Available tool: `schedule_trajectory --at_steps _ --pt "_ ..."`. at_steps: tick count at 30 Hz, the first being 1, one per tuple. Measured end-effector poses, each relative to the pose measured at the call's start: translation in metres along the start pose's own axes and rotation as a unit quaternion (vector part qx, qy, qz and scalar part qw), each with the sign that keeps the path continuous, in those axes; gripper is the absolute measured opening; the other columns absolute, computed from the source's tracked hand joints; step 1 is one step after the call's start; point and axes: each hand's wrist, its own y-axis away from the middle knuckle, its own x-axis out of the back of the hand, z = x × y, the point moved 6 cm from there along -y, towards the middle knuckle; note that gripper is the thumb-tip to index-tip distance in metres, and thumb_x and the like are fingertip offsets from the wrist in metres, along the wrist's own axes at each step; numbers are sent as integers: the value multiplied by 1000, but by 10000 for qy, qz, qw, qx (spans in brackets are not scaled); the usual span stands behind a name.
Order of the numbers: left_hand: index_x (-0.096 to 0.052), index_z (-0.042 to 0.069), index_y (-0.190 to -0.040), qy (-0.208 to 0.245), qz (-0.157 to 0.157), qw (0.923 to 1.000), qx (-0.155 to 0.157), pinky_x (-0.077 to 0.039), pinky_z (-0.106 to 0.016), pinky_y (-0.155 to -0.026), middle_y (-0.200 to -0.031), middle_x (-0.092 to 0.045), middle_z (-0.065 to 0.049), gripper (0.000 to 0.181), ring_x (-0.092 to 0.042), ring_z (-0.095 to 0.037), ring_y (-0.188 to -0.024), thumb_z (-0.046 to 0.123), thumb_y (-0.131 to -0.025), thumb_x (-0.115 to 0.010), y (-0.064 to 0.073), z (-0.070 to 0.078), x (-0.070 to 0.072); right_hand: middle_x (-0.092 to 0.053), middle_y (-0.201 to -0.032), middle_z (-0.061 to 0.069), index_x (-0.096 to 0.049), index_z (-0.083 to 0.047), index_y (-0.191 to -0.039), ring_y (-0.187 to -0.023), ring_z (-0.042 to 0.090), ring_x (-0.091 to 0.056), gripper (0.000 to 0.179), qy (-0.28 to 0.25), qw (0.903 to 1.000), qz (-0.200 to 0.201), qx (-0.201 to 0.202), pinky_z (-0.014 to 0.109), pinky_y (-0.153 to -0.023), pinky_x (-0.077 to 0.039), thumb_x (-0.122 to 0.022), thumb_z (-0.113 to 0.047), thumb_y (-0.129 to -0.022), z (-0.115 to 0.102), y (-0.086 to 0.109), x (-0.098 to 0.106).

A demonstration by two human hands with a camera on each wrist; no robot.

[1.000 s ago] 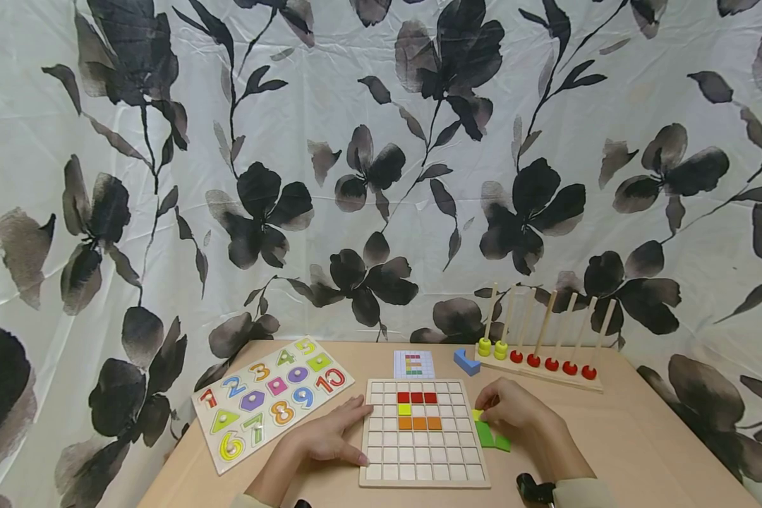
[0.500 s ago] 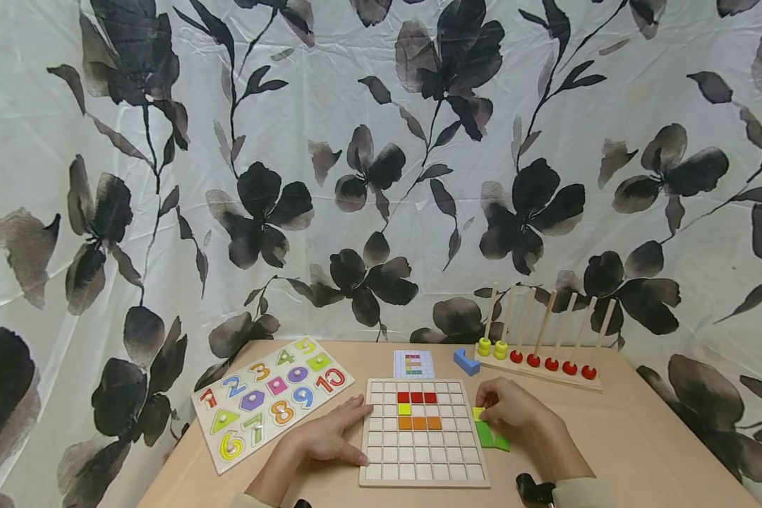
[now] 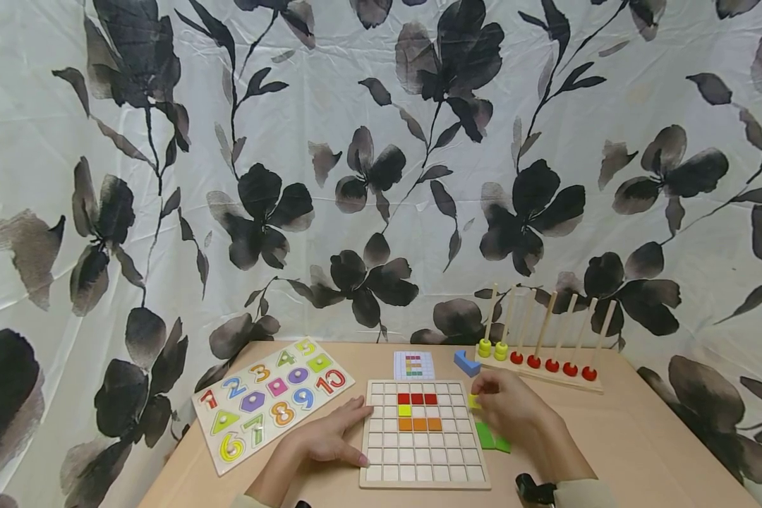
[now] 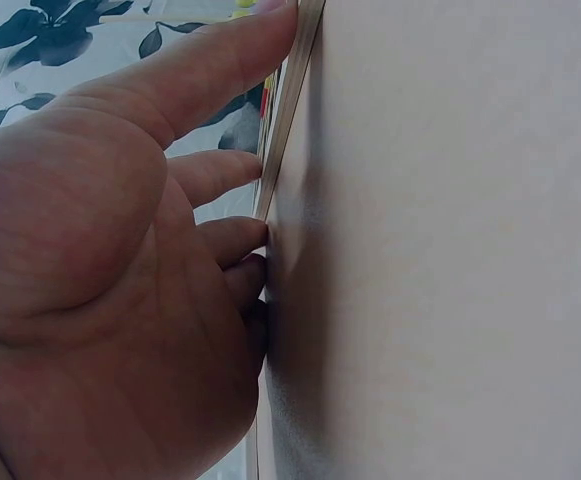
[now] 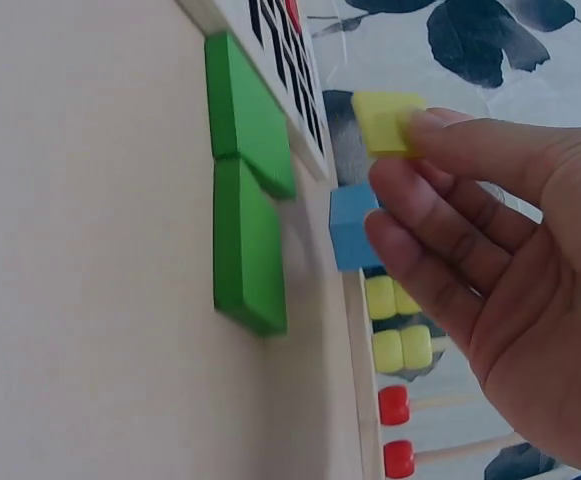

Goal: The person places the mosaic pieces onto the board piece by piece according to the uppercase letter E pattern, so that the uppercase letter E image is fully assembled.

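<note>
My right hand [image 3: 521, 406] pinches a small square yellow tile [image 5: 385, 123] between thumb and fingers, raised off the table just right of the wooden grid board [image 3: 425, 456]. Two green tiles [image 5: 248, 250] lie touching on the table below that hand. On the board, a row of red tiles [image 3: 417, 398], one yellow tile [image 3: 405, 410] and a row of orange tiles [image 3: 420, 424] fill some squares. My left hand [image 3: 324, 436] rests at the board's left edge, thumb and fingertips touching its rim; in the left wrist view its fingers are extended.
Behind the board lies a small pattern card [image 3: 413, 365]. A blue block [image 3: 466, 363] and a peg stand [image 3: 540, 374] with yellow and red beads are at the back right. On the left lies a number puzzle board [image 3: 273, 402]. A floral curtain [image 3: 381, 176] hangs behind the table.
The right hand has lifted the yellow tile from beside the green tiles, moving slightly up and toward the board. The left hand and the board have stayed put.
</note>
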Motion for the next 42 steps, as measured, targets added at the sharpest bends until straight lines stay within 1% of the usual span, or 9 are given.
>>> schedule_trajectory --at_steps 7,12,15,18,22,27,35,39,42 --pt "-39 11 -160 -20 -1 10000 -18 -12 -68 -127 -173 -17 -21 96 -12 -45 -161 39 -82 -87 -1 -1 0 -64 -94 5 -71 -11 -104 -89 19 -57 6 -41 9995 -9 328 26 -77 -48 -69 -11 -98 -14 -5 -5" --pt "-40 11 -160 -21 -3 10000 -7 -12 -68 -127 -173 -17 -21 96 -12 -44 -161 39 -82 -87 -1 0 0 -65 -93 6 -71 -9 -104 -85 17 -59 7 -62 9976 -135 674 25 -75 -51 -69 -9 -98 -23 -7 -10" --pt "-40 11 -160 -26 9 10000 -12 -12 -68 -127 -173 -18 -21 95 -13 -44 -161 37 -81 -87 -1 0 -1 -65 -93 10 -72 -4 -107 -81 22 -66 11 -251 9961 -300 789 31 -75 -60 -68 -8 -98 -27 -9 -16" --pt "-40 12 -160 -20 9 10000 -8 -12 -68 -127 -173 -18 -21 95 -13 -43 -161 37 -81 -87 0 0 -2 -66 -93 11 -72 0 -113 -78 31 -72 17 -423 9950 -475 768 40 -74 -64 -66 -7 -99 -31 -10 -24" --pt "-40 11 -160 -7 6 10000 -5 -12 -68 -127 -173 -17 -21 95 -13 -43 -161 38 -81 -87 0 -1 -2 -68 -93 10 -74 0 -117 -79 38 -73 21 -406 9944 -598 777 37 -74 -63 -65 -6 -100 -36 -11 -32" --pt "-40 10 -160 16 14 10000 4 -12 -68 -127 -173 -17 -21 95 -12 -43 -161 37 -82 -87 0 0 -1 -66 -95 11 -73 2 -117 -79 31 -72 21 -538 9927 -685 835 36 -75 -64 -65 -4 -99 -41 -13 -40" --pt "-40 11 -160 37 8 10000 39 -12 -68 -127 -173 -18 -20 94 -13 -42 -161 37 -82 -87 0 1 0 -66 -104 11 -72 -1 -118 -88 19 -64 25 -593 9921 -724 838 21 -76 -56 -74 -7 -94 -48 -16 -50" --pt "-40 11 -160 30 1 10000 31 -12 -68 -127 -173 -18 -21 94 -13 -43 -161 37 -82 -87 0 1 0 -66 -104 12 -72 -3 -118 -86 15 -64 25 -644 9908 -734 934 20 -74 -55 -76 -5 -93 -53 -17 -55" --pt "-40 10 -160 13 -1 10000 22 -12 -68 -127 -173 -18 -21 94 -13 -43 -161 37 -82 -87 0 1 0 -68 -101 11 -74 -5 -114 -82 11 -63 23 -453 9910 -677 1065 20 -73 -54 -78 -7 -91 -57 -18 -58"
